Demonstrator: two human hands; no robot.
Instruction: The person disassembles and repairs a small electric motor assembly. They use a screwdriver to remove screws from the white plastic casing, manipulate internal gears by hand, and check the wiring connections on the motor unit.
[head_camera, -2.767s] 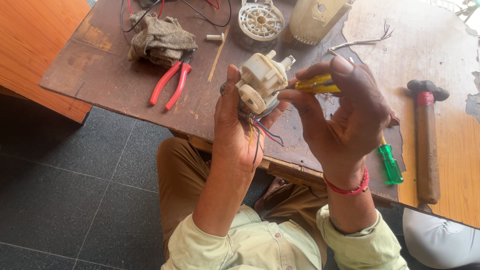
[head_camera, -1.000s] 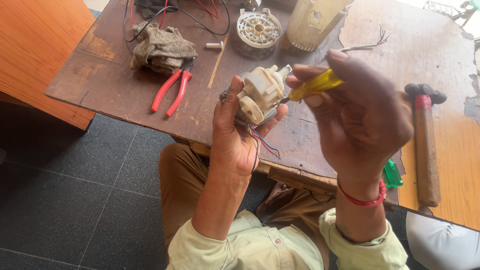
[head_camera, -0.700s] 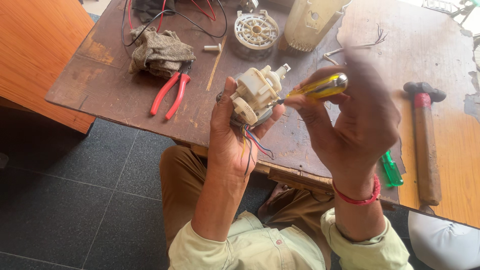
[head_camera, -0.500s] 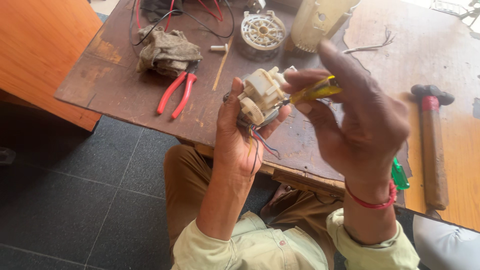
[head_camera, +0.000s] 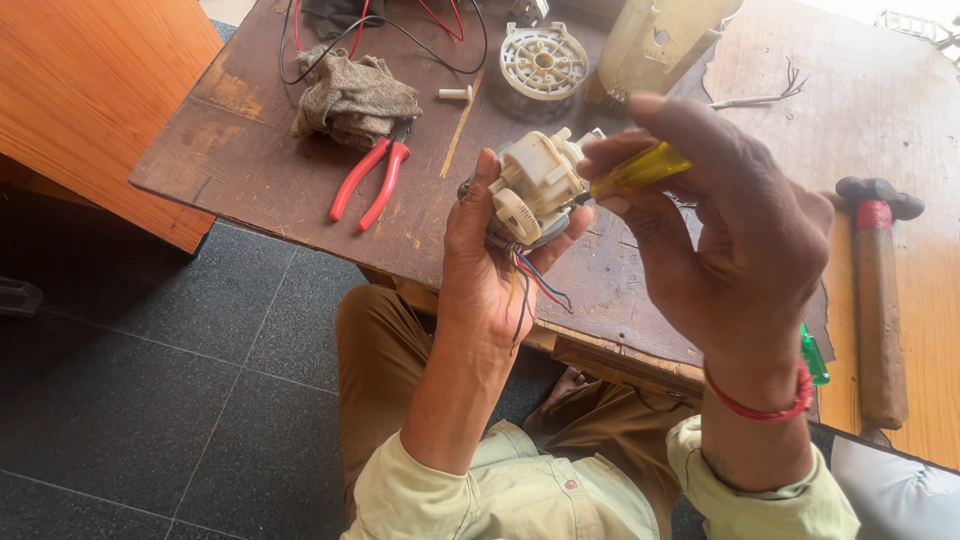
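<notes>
Cream plastic switch unit (head_camera: 535, 185), boxy with a toothed wheel on its side and red, blue and yellow wires hanging beneath, sits above the surface (head_camera: 250, 160) edge; my left hand (head_camera: 490, 270) grips it; my right hand (head_camera: 730, 230) pinches a yellow-handled screwdriver (head_camera: 635, 172), tip against it; red pliers (head_camera: 368, 180) lie nearby.

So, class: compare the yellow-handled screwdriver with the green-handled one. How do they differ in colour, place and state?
The yellow-handled screwdriver is held in the right hand, its tip against the cream plastic part in the left hand; the green-handled screwdriver lies untouched on the table. The yellow handle shows clearly; the green one is mostly hidden behind the right wrist. Both handles look translucent.
</notes>
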